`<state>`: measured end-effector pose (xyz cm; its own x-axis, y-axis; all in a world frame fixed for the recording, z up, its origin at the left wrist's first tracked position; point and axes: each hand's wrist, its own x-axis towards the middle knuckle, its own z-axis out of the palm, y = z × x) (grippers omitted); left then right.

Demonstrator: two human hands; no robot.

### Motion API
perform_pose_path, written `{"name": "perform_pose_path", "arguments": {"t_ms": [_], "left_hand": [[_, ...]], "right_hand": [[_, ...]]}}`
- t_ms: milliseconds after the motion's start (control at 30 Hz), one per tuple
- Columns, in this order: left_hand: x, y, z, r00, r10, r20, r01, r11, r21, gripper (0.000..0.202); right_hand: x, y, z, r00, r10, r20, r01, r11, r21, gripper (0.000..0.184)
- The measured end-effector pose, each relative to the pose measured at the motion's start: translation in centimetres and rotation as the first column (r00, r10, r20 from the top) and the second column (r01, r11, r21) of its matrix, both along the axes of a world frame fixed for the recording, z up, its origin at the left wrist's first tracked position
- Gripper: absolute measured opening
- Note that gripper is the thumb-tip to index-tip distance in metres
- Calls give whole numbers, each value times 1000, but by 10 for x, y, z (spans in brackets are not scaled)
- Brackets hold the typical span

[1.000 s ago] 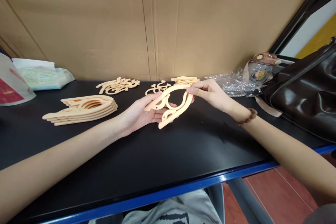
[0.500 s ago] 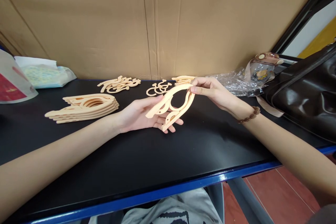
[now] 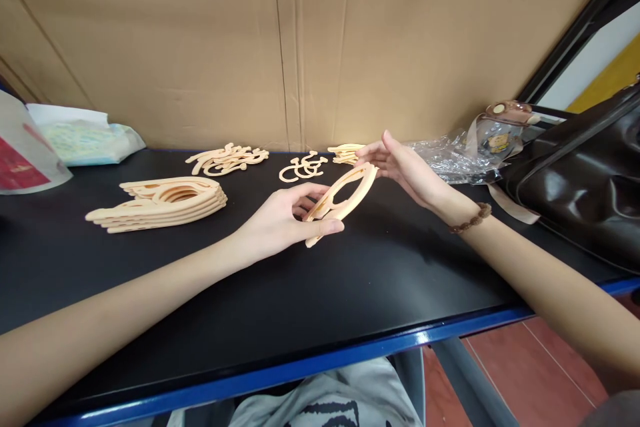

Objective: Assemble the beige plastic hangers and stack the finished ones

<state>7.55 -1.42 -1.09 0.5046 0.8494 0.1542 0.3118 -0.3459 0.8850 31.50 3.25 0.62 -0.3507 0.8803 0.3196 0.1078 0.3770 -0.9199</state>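
My left hand grips a beige folding clothes hanger at its lower left end, thumb across the front. The hanger is folded and held tilted above the black table, its rounded end up to the right. Beside that end, my right hand is open, with its fingers stretched out and thumb raised. Whether its fingertips touch the hanger I cannot tell. Left of my left hand lies a stack of similar folded hangers. Beyond my hands are a pile of hanger hooks and several loose hooks.
More beige hanger pieces lie behind my right hand. Clear plastic wrapping and a dark leather bag are on the right. A soft packet and a white-and-red container stand far left. Cardboard walls the back.
My left hand has gone from supporting the hanger with spread fingers to gripping it. The hanger has turned in the grip. My right hand has let go of the upper end and opened.
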Motion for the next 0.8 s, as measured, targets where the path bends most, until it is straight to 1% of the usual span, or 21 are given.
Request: {"name": "perform_pose_path", "arguments": {"t_ms": [33, 67, 100, 133, 200, 267, 300, 333, 400, 467, 567, 667, 700, 733, 767, 800], "left_hand": [[0, -1, 0, 999, 22, -40, -19, 996, 87, 59], [0, -2, 0, 994, 58, -96, -39, 981, 190, 60], [0, -3, 1, 980, 106, -166, -50, 950, 309, 62], [0, -4, 1, 958, 161, -237, -44, 900, 433, 62], [-1, -6, 2, 898, 271, -346, 12, 771, 637, 62], [-1, -7, 4, 855, 348, -385, 67, 662, 747, 61], [-2, -8, 5, 844, 372, -387, 81, 624, 777, 61], [-2, -8, 6, 836, 391, -386, 86, 600, 796, 61], [-4, -8, 8, 819, 421, -390, 97, 568, 818, 60], [-6, -7, 11, 793, 448, -413, 127, 542, 831, 58], [-10, -4, 18, 727, 533, -434, 156, 487, 859, 54], [-20, 1, 34, 649, 631, -424, 156, 436, 887, 56], [-26, 4, 42, 623, 655, -427, 153, 433, 888, 58], [-33, 7, 52, 600, 670, -436, 148, 443, 884, 58], [-43, 11, 62, 575, 667, -475, 152, 483, 862, 56], [-54, 15, 72, 586, 645, -491, 146, 512, 847, 55]], "right_hand": [[0, 2, -1, 1000, -23, 7, 23, 1000, -3, 52], [1, 3, -2, 999, -40, 21, 40, 999, -2, 51], [1, 4, -3, 998, -54, 40, 54, 999, 2, 50], [0, 4, -4, 996, -64, 65, 63, 998, 12, 48], [-1, 4, -5, 986, -78, 145, 70, 996, 60, 43], [-1, 3, -5, 958, -119, 262, 80, 985, 155, 36], [-1, 3, -6, 932, -153, 328, 84, 973, 215, 33], [-1, 2, -6, 901, -193, 389, 86, 957, 276, 30], [1, 2, -7, 833, -269, 483, 84, 925, 371, 24], [2, 3, -8, 781, -313, 541, 72, 905, 420, 21], [3, 4, -10, 736, -359, 574, 61, 879, 472, 20], [2, 4, -10, 711, -382, 591, 55, 867, 495, 21], [2, 3, -11, 705, -383, 597, 57, 870, 490, 21], [2, 3, -11, 701, -379, 604, 57, 874, 483, 20], [2, 2, -11, 697, -373, 612, 54, 879, 474, 19], [1, 1, -11, 693, -365, 621, 49, 884, 465, 18]]}}
